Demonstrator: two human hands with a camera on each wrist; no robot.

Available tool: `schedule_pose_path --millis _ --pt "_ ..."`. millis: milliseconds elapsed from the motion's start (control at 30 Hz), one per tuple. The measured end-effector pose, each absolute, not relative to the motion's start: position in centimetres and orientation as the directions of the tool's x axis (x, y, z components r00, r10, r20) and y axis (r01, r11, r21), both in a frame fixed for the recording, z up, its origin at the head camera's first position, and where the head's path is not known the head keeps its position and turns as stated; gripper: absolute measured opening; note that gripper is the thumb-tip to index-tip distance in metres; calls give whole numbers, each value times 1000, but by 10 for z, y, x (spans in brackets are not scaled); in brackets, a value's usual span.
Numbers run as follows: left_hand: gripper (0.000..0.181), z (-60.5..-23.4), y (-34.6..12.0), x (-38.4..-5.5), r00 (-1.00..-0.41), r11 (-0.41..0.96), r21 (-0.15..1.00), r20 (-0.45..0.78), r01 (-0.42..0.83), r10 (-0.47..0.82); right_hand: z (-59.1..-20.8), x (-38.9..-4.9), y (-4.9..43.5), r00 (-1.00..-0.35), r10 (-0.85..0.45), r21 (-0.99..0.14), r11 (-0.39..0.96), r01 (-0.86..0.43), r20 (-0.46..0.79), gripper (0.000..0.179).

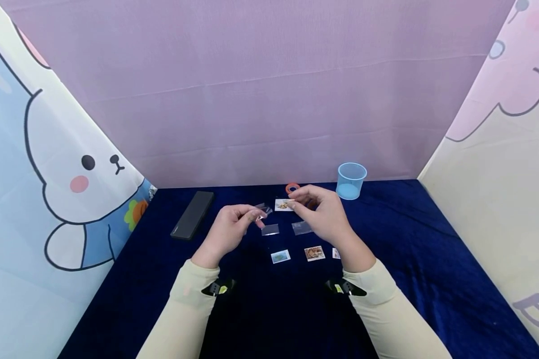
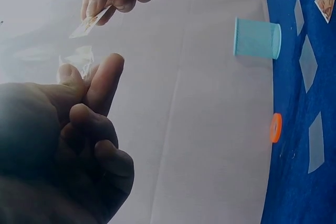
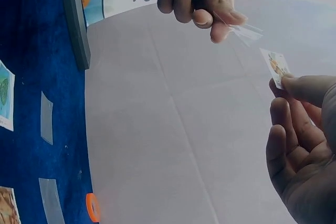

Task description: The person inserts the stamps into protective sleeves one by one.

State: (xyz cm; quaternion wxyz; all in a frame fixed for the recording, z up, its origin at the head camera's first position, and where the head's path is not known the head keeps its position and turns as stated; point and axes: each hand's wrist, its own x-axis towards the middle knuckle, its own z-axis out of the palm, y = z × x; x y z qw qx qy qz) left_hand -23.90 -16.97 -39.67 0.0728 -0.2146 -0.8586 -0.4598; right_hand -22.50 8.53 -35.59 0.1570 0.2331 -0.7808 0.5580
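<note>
My left hand (image 1: 226, 229) pinches a small clear plastic sleeve (image 3: 245, 35) between thumb and forefinger, above the table. In my right hand (image 1: 321, 212) a small picture card (image 3: 275, 66) with a white border is held by one edge between thumb and fingers. The card and the sleeve are close together but apart in the wrist views. Below the hands lie flat clear sleeves (image 1: 270, 230) on the dark blue cloth. Nearer to me are other picture cards, one bluish (image 1: 280, 256) and one brown (image 1: 314, 253); a third (image 1: 336, 253) is partly hidden by the right wrist.
A long dark case (image 1: 192, 214) lies at the left on the blue cloth (image 1: 130, 279). Toward the back stand a light blue cup (image 1: 351, 182) and, partly behind the right hand, an orange ring (image 1: 292, 188). Printed and plain curtains surround the table on three sides.
</note>
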Motion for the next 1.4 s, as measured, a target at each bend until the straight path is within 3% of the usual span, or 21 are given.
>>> schedule_pose_path --millis 667,1400 --pt "22 -397 -167 -236 -907 532 740 274 412 320 -389 -250 87 -839 -230 -792 279 -543 494 8" --pt "19 -398 -166 -238 -904 561 717 257 415 341 -389 -250 88 -826 -292 -784 277 -555 482 6"
